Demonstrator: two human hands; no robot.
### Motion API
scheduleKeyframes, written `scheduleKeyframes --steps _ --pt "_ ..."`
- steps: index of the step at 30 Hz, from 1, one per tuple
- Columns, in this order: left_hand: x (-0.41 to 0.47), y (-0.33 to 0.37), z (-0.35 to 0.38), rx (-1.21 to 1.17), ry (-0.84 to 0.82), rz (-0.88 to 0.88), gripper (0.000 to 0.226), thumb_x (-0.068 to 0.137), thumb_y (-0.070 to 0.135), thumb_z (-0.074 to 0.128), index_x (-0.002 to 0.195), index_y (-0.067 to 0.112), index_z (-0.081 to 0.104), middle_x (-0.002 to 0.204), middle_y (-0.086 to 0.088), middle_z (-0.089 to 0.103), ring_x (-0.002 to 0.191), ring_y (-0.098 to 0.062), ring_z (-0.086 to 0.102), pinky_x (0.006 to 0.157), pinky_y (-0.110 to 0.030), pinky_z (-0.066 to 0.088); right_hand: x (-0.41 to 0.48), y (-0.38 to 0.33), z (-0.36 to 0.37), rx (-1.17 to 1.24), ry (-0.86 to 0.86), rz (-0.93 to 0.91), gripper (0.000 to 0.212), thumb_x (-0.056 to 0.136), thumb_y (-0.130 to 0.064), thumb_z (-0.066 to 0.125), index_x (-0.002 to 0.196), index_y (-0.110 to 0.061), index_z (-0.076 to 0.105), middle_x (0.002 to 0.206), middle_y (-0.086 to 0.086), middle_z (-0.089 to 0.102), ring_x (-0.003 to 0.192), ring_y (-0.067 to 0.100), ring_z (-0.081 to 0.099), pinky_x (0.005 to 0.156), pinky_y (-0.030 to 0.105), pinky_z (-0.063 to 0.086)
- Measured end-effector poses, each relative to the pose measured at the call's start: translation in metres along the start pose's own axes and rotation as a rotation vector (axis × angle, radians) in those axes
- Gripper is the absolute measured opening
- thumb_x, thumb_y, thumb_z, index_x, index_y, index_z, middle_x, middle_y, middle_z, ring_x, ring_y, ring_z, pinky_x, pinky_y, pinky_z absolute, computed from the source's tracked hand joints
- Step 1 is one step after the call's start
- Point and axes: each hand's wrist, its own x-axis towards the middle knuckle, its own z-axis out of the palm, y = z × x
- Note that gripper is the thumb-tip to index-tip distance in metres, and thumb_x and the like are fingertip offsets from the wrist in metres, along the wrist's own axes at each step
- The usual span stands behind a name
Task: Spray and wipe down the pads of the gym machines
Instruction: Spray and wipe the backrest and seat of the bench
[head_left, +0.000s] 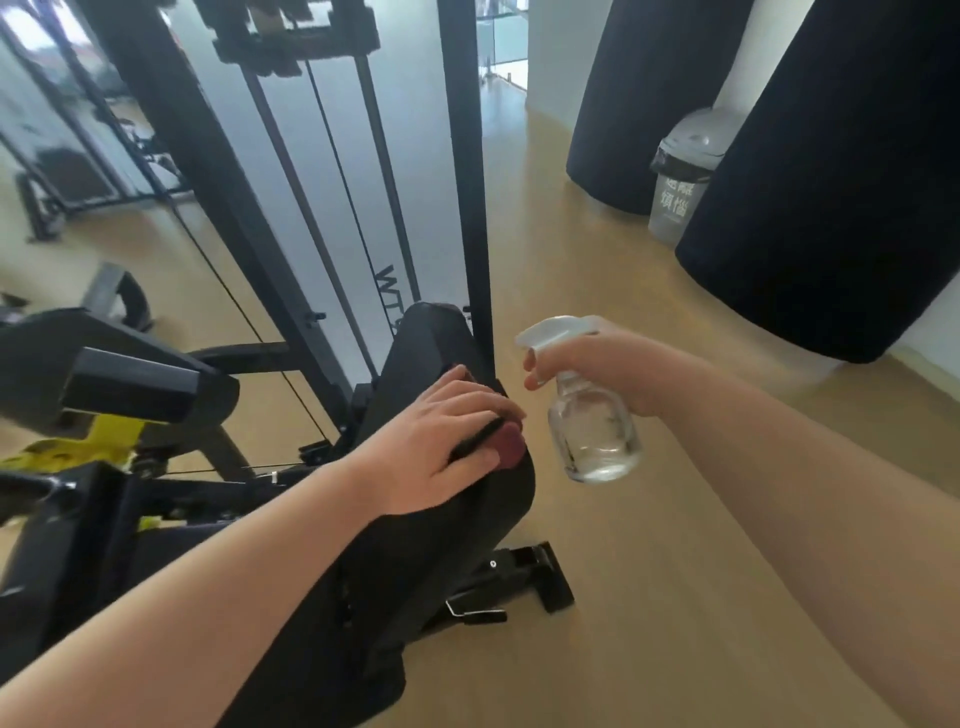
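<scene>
A black padded backrest (431, 343) of a gym machine runs from the centre down toward me. My left hand (441, 441) lies flat on the pad and presses a dark red cloth (511, 447) against it; only the cloth's edges show past my fingers. To the right of the pad, above the floor, my right hand (597, 369) grips the neck of a clear spray bottle (592, 431) with a white trigger head. One finger sits on the trigger. The nozzle points left toward the pad. A little liquid lies in the bottle's bottom.
The machine's black frame and cable posts (467, 182) rise behind the pad. A black and yellow seat assembly (104, 405) sits at the left. Two black punching bags (831, 182) hang at the right, with a grey bin (680, 182) between them. Wood floor (649, 597) spreads to the right.
</scene>
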Motion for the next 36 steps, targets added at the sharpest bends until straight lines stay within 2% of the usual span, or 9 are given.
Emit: scheduleKeyframes --steps 6,10,12,16,19,24,27,31,36 --pt "0.049 -0.07 -0.027 -0.03 0.049 -0.371 0.045 0.107 0.041 0.038 0.148 0.025 0.049 0.159 0.009 0.037 0.155 -0.01 0.009 0.127 -0.049 0.007 0.019 0.01 0.006 -0.047 -0.034 -0.044 0.034 0.086 -0.014 0.074 0.117 -0.003 0.067 0.097 0.012 0.06 0.077 0.02 0.06 0.061 0.027 0.055" --pt "0.101 -0.071 -0.045 -0.241 0.149 -0.696 0.03 0.109 0.037 0.035 0.114 0.021 0.061 0.108 0.001 0.064 0.115 -0.028 0.057 0.1 -0.04 0.042 0.029 0.02 0.012 -0.025 -0.028 -0.038 0.039 0.088 -0.011 0.071 0.123 0.004 0.061 0.09 0.009 0.056 0.075 0.019 0.057 0.059 0.024 0.052" --pt "0.112 -0.068 -0.042 -0.156 0.166 -0.75 0.036 0.108 0.043 0.034 0.117 0.023 0.063 0.115 -0.006 0.063 0.119 -0.032 0.055 0.099 -0.042 0.042 0.031 0.023 0.015 -0.004 0.004 -0.029 0.038 0.089 -0.01 0.07 0.123 0.004 0.061 0.088 0.007 0.055 0.073 0.018 0.056 0.059 0.024 0.051" --pt "0.073 -0.05 -0.02 -0.167 0.176 -0.537 0.035 0.108 0.036 0.039 0.129 0.028 0.066 0.151 0.01 0.049 0.156 -0.016 0.006 0.126 -0.053 0.002 0.027 0.022 0.018 0.03 0.016 -0.026 0.04 0.089 -0.006 0.068 0.126 0.007 0.058 0.094 0.012 0.054 0.074 0.019 0.054 0.049 0.019 0.052" --pt "0.024 -0.004 0.002 -0.188 0.174 -0.262 0.035 0.104 0.035 0.042 0.126 0.03 0.068 0.141 0.018 0.058 0.155 -0.006 0.011 0.126 -0.055 -0.004 0.02 0.013 0.014 0.042 0.016 -0.056 0.04 0.087 -0.003 0.067 0.124 0.008 0.06 0.096 0.013 0.057 0.082 0.024 0.056 0.059 0.029 0.051" --pt "-0.03 0.045 0.06 -0.137 0.327 -0.086 0.03 0.1 0.035 0.051 0.125 0.031 0.067 0.157 0.01 0.042 0.157 -0.022 0.011 0.124 -0.063 0.002 0.008 -0.009 0.015 0.063 0.036 -0.125 0.046 0.069 -0.015 0.069 0.108 0.009 0.064 0.091 0.01 0.062 0.084 0.022 0.058 0.073 0.038 0.047" --pt "-0.022 0.037 0.067 -0.417 0.488 -0.258 0.051 0.101 0.031 0.042 0.144 0.059 0.038 0.167 0.013 0.022 0.158 -0.016 -0.001 0.125 -0.058 0.0 0.004 -0.018 0.024 -0.032 0.017 -0.161 0.047 0.066 -0.019 0.069 0.104 0.008 0.064 0.084 0.007 0.059 0.077 0.021 0.053 0.069 0.037 0.043" --pt "0.003 0.011 0.055 -0.709 0.618 -0.556 0.058 0.102 0.041 0.04 0.125 0.089 0.016 0.163 0.031 0.0 0.153 -0.002 -0.014 0.127 -0.049 -0.004 0.004 -0.022 0.031 -0.141 0.018 -0.169 0.021 0.079 -0.007 0.068 0.093 0.007 0.061 0.078 0.008 0.051 0.07 0.021 0.047 0.063 0.035 0.04" --pt "0.039 -0.046 0.031 -0.795 0.607 -1.043 0.062 0.106 0.055 0.032 0.16 0.043 0.003 0.171 -0.004 -0.004 0.155 -0.04 -0.007 0.123 -0.064 -0.001 -0.003 -0.025 0.032 -0.233 0.025 -0.186 0.025 0.082 -0.009 0.068 0.101 0.007 0.06 0.079 0.007 0.052 0.068 0.018 0.048 0.061 0.032 0.041"
